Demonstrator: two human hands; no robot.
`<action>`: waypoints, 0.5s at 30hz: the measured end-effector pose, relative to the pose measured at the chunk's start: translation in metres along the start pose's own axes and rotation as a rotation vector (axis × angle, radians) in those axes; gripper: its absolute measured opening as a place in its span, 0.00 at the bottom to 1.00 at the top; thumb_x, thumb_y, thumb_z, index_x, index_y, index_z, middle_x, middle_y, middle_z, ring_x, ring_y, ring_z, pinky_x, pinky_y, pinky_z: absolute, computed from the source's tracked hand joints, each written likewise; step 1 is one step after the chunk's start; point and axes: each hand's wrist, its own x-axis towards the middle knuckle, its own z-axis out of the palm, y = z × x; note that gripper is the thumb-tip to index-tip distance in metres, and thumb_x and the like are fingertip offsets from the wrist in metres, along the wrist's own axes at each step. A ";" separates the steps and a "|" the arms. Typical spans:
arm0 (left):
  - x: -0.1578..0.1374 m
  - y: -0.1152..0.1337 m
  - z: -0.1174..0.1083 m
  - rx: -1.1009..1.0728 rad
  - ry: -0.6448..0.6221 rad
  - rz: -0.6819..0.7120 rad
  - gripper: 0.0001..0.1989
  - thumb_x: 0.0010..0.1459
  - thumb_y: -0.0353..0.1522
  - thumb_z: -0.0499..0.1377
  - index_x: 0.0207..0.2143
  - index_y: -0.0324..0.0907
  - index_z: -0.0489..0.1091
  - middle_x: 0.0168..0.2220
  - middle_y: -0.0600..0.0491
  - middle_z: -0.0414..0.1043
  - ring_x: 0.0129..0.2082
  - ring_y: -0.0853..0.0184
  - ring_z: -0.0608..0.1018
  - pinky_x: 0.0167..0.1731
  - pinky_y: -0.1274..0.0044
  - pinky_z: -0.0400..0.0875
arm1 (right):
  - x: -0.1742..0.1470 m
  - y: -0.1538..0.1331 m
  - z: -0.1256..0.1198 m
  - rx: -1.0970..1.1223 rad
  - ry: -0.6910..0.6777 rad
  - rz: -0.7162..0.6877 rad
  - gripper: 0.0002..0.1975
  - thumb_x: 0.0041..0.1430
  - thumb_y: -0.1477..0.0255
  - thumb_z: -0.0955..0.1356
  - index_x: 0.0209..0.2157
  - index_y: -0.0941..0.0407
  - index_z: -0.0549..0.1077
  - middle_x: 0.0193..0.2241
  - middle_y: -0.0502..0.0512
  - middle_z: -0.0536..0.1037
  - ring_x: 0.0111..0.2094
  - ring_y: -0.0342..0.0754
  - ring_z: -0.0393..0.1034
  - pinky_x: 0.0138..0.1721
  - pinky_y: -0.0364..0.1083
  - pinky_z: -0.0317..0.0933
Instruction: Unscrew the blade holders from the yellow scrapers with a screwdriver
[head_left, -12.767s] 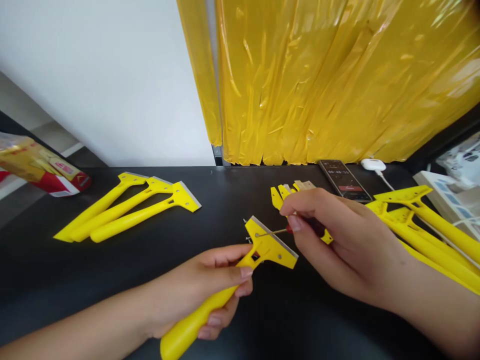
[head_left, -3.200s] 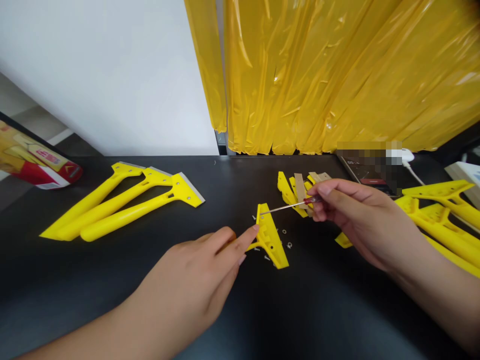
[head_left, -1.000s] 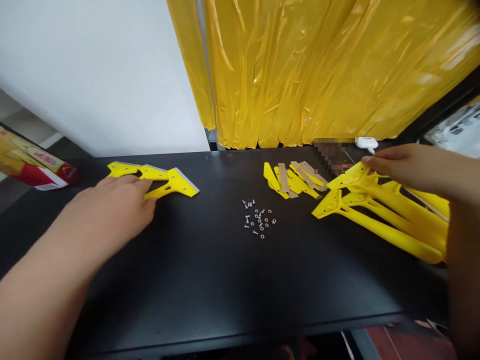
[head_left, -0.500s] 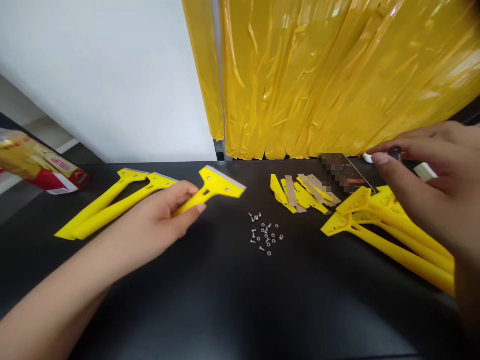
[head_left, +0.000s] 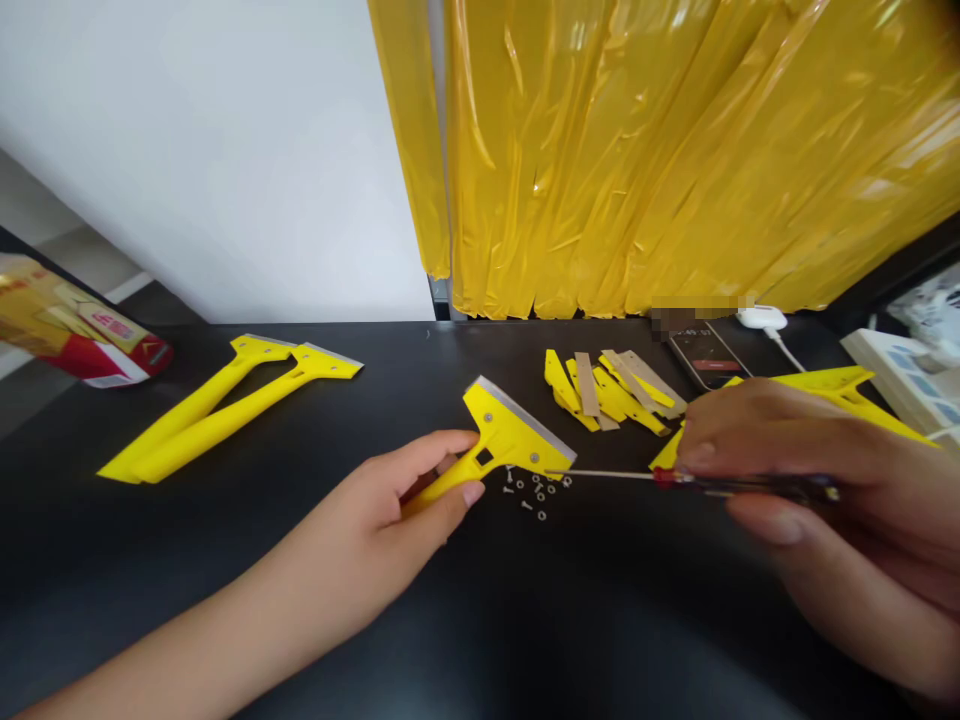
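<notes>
My left hand (head_left: 409, 490) is closed round the handle of a yellow scraper (head_left: 510, 432), whose metal blade edge points up and to the right. Two screws show on the scraper's head. In my right hand (head_left: 817, 470) is a screwdriver (head_left: 671, 478), held nearly level, its thin shaft pointing left. The tip appears at the scraper head's lower right corner; whether it touches cannot be made out. Below the head lie several small screws and nuts (head_left: 540, 497), partly hidden by it. Two more yellow scrapers (head_left: 247, 400) with blades rest at the left.
Yellow plates and brownish strips (head_left: 611, 390) lie in a pile behind the hardware. More yellow handles (head_left: 840, 385) are partly covered by my right hand. A phone (head_left: 709, 355), a white charger (head_left: 763, 320) and a power strip (head_left: 900, 370) stand back right; a red-gold package (head_left: 82, 325) is at left.
My left hand has brought the scraper right and toward me, over the screws and nuts. My right hand has come lower, and the screwdriver now points at the scraper's head.
</notes>
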 end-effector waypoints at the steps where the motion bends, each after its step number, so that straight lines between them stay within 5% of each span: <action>1: 0.000 -0.001 0.002 -0.051 -0.031 -0.040 0.23 0.69 0.47 0.63 0.61 0.46 0.71 0.36 0.56 0.76 0.31 0.68 0.79 0.36 0.76 0.76 | 0.000 0.001 0.001 0.018 -0.047 -0.025 0.18 0.61 0.78 0.73 0.53 0.52 0.79 0.41 0.56 0.83 0.45 0.53 0.79 0.46 0.49 0.73; 5: 0.002 -0.007 0.010 -0.273 -0.163 -0.178 0.23 0.67 0.44 0.65 0.59 0.45 0.68 0.34 0.60 0.70 0.19 0.76 0.69 0.24 0.79 0.69 | 0.000 -0.001 0.003 -0.031 -0.120 -0.032 0.13 0.67 0.77 0.71 0.51 0.53 0.77 0.41 0.55 0.83 0.44 0.51 0.79 0.44 0.48 0.73; 15: 0.002 -0.002 0.003 -0.771 -0.380 -0.395 0.28 0.63 0.35 0.71 0.63 0.50 0.68 0.33 0.59 0.66 0.23 0.76 0.67 0.21 0.82 0.64 | 0.004 -0.007 0.005 -0.152 -0.097 -0.009 0.06 0.70 0.72 0.70 0.47 0.50 0.76 0.39 0.54 0.84 0.39 0.50 0.80 0.38 0.47 0.72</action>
